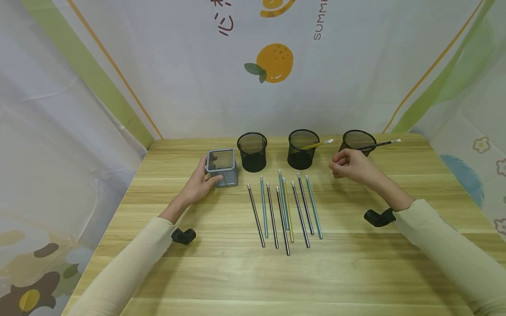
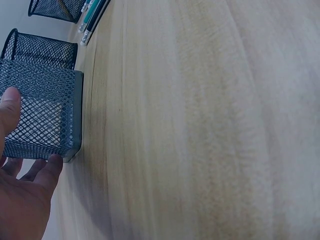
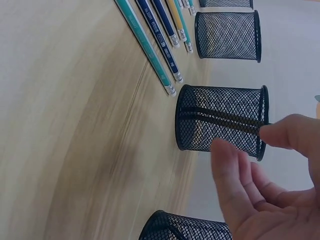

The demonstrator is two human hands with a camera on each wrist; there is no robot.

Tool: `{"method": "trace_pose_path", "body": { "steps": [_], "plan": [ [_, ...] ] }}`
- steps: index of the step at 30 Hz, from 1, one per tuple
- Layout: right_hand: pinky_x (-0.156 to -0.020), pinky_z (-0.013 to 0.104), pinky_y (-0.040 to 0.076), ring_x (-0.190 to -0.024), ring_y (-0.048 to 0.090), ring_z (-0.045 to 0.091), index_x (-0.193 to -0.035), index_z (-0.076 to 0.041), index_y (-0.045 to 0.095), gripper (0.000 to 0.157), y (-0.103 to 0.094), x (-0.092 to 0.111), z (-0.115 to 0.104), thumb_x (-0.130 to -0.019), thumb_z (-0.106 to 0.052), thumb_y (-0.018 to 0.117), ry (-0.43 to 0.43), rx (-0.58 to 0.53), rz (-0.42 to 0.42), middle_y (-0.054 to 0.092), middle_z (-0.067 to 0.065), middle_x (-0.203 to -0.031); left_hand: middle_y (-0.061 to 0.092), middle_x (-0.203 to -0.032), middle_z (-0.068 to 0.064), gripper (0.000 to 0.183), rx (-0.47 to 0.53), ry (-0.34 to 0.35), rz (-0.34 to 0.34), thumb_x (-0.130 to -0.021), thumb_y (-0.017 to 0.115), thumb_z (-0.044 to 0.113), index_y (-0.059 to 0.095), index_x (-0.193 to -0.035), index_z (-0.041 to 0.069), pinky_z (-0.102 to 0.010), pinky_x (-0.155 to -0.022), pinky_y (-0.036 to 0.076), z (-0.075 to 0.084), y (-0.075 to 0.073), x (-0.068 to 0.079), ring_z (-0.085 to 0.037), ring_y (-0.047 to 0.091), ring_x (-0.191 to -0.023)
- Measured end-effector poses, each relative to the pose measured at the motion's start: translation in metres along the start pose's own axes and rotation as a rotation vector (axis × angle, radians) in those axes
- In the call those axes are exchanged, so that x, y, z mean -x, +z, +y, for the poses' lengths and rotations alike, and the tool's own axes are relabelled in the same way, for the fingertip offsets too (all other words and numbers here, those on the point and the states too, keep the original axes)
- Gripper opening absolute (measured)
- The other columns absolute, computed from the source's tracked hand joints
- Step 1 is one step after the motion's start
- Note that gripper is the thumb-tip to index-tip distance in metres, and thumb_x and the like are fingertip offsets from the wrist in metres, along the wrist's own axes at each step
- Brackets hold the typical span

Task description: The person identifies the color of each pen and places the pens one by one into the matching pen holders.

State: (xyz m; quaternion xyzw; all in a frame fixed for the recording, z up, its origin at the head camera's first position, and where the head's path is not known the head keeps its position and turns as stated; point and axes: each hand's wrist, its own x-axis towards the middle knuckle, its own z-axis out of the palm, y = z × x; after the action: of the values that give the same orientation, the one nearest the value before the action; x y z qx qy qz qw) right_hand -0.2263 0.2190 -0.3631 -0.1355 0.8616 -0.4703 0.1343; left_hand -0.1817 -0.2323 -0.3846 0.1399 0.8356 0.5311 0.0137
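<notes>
My left hand (image 1: 196,183) grips a grey square mesh pencil holder (image 1: 227,176) that stands on the table, its thumb on the front face and fingers round the left side. The right hand (image 1: 356,166) hovers in front of the right black mesh cup (image 1: 365,151), holding nothing. In the right wrist view its thumb and fingers are bent and apart. A black pencil (image 1: 383,143) leans in that cup. The middle black mesh cup (image 1: 299,160) contains a yellow pencil (image 1: 316,145). Another black mesh cup (image 1: 254,162) stands beside the grey holder.
Several pencils lie side by side mid-table, eraser ends toward the cups, among them a yellow pencil (image 1: 288,213), a teal pencil (image 1: 315,210) and a dark pencil (image 1: 257,217). A printed cloth (image 1: 205,101) hangs behind the wooden table (image 1: 221,281).
</notes>
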Motion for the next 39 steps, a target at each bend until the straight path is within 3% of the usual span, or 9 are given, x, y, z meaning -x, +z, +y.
{"method": "trace_pose_path", "body": {
  "steps": [13,24,39],
  "plan": [
    [-0.077,0.042,0.061,-0.087,0.071,0.036,-0.111,0.012,0.056,0.027,0.009,-0.004,0.008,-0.101,-0.011,0.064,0.028,0.026,-0.17,0.066,0.019,-0.092,0.025,-0.153,-0.036,0.073,-0.013,-0.004,0.006,-0.098,0.06,-0.009,0.014,-0.155,-0.01,-0.062,-0.11,0.033,0.0,0.001,0.0,-0.055,0.028,-0.14],
    [-0.071,0.041,0.061,-0.079,0.069,0.03,-0.104,0.009,0.059,0.024,0.018,-0.004,0.011,-0.101,-0.014,0.066,0.029,0.085,-0.221,0.067,0.016,-0.084,0.026,-0.153,-0.036,0.073,-0.015,-0.001,0.007,-0.098,0.061,-0.009,0.015,-0.155,-0.01,-0.061,-0.11,0.034,0.001,0.001,0.0,-0.056,0.028,-0.14],
    [-0.07,0.04,0.062,-0.079,0.071,0.029,-0.105,0.01,0.059,0.026,0.03,-0.005,0.01,-0.101,-0.015,0.065,0.104,0.051,-0.26,0.065,0.019,-0.088,0.028,-0.151,-0.038,0.073,-0.02,0.024,0.006,-0.097,0.061,-0.009,0.016,-0.154,-0.011,-0.062,-0.111,0.031,0.0,0.001,-0.001,-0.057,0.029,-0.138]
  ]
}}
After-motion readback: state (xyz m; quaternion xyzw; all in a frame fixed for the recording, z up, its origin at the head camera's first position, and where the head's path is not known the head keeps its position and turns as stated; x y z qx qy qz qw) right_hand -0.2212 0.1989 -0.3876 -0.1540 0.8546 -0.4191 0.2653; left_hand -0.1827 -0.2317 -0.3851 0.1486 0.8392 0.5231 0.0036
